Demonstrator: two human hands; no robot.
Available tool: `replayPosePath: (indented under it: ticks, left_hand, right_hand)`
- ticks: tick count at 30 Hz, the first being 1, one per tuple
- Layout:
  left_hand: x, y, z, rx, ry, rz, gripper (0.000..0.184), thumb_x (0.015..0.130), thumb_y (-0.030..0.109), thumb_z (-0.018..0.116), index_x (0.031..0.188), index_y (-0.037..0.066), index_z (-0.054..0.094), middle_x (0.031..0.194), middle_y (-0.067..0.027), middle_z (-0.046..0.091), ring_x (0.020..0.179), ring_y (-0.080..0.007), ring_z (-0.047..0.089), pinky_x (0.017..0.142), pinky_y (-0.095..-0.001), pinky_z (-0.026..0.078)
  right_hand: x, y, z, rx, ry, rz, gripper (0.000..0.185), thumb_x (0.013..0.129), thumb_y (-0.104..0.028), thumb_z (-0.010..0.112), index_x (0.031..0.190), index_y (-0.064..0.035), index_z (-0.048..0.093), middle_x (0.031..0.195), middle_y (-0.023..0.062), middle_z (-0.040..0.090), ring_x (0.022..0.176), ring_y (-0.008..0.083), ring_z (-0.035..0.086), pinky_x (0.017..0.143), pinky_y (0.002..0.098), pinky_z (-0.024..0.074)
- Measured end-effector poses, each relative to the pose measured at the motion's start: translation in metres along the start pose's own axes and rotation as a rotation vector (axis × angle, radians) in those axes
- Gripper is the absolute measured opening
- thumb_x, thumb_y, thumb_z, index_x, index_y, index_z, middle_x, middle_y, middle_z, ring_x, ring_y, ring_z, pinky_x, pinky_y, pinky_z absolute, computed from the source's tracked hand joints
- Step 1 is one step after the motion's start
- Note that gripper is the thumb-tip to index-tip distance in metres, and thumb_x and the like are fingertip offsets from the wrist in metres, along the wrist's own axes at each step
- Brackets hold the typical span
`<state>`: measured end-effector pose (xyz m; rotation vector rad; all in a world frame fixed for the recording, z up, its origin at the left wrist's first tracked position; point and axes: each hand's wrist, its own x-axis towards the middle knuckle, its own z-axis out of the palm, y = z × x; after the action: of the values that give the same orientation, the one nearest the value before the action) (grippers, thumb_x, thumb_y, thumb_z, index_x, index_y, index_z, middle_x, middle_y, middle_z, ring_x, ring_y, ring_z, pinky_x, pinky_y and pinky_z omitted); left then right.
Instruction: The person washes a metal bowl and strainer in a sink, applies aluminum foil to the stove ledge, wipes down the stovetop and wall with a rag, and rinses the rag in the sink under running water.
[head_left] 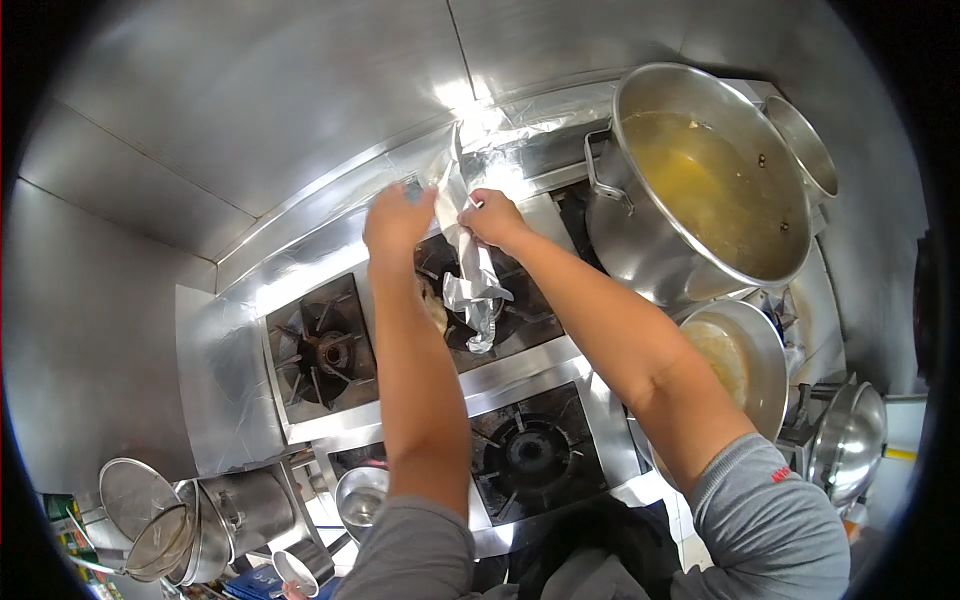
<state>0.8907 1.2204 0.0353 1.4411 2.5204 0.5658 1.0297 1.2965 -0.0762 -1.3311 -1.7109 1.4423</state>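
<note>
A crumpled strip of aluminium foil [466,250] hangs over the back middle burner of the stove. My right hand [493,217] pinches its right edge near the upper part. On the foil's left side is my left hand [400,215], raised close to the foil-lined back ledge [330,240]; its fingertips are blurred, and whether they grip anything is not clear. Beneath the foil, a pale piece of something [433,305] shows beside my left forearm.
A large pot of yellowish liquid [700,190] stands at the right, with a wide pan [725,350] below it. More burners [325,350] lie left and in front [535,450]. Strainers and pots [245,510] are at lower left, a metal wok [850,440] at far right.
</note>
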Motion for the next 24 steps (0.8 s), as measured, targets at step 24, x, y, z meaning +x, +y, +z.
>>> replayPosePath:
  ticks: [24]
  left_hand:
    - [0.145, 0.058, 0.083, -0.008, 0.135, 0.172, 0.029, 0.082, 0.026, 0.064, 0.109, 0.022, 0.073, 0.112, -0.0099, 0.070, 0.108, -0.0309, 0.064, 0.090, -0.0460, 0.049]
  right_hand:
    - [0.116, -0.078, -0.082, -1.168, 0.128, -0.053, 0.040, 0.096, -0.025, 0.048, 0.135, -0.0279, 0.057, 0.145, 0.0106, 0.041, 0.135, 0.0316, 0.038, 0.108, 0.0484, 0.0315]
